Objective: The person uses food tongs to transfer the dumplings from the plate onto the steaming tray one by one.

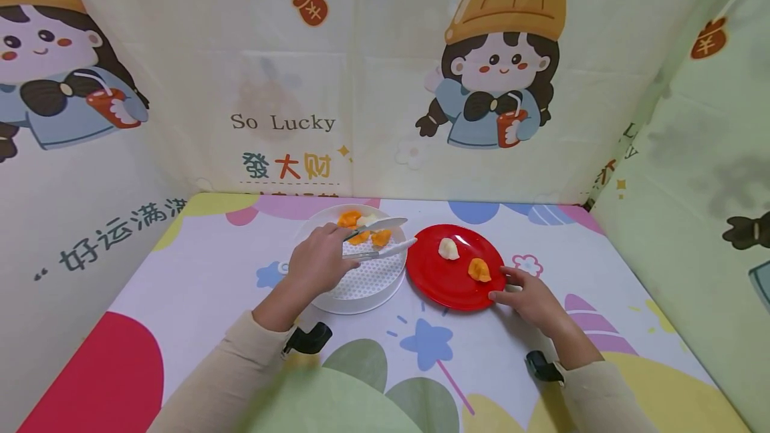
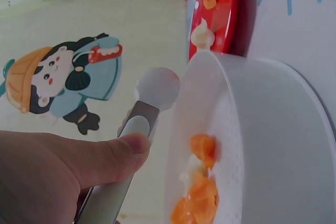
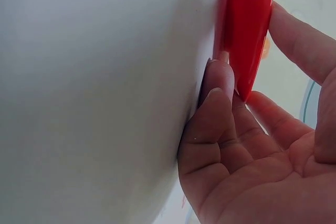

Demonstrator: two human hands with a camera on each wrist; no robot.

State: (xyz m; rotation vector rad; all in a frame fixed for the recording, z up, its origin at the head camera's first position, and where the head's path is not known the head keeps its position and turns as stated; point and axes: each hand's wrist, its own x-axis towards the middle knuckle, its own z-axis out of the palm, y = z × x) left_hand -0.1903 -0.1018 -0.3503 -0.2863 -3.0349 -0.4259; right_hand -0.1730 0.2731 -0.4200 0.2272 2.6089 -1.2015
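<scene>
My left hand (image 1: 319, 259) grips a pair of tongs (image 1: 388, 224) by its handle, the thumb pressed along one arm in the left wrist view. The two tong arms are spread, with nothing between their tips, above a round white steamer basket (image 1: 394, 289) with a perforated bottom. Several orange dumplings (image 2: 203, 199) and a white one (image 1: 365, 220) lie at the basket's far side. On the red plate (image 1: 445, 293) sit one white dumpling (image 1: 448, 248) and one orange dumpling (image 1: 479, 270). My right hand (image 1: 532, 299) holds the plate's right edge, thumb over the rim and fingertips tucked underneath.
The plate stands just right of the basket on a table covered by a printed cloth (image 1: 228, 306). Patterned curtain walls (image 1: 385, 85) enclose the table at the back and sides. A black wrist device (image 1: 544, 366) is strapped at each cuff.
</scene>
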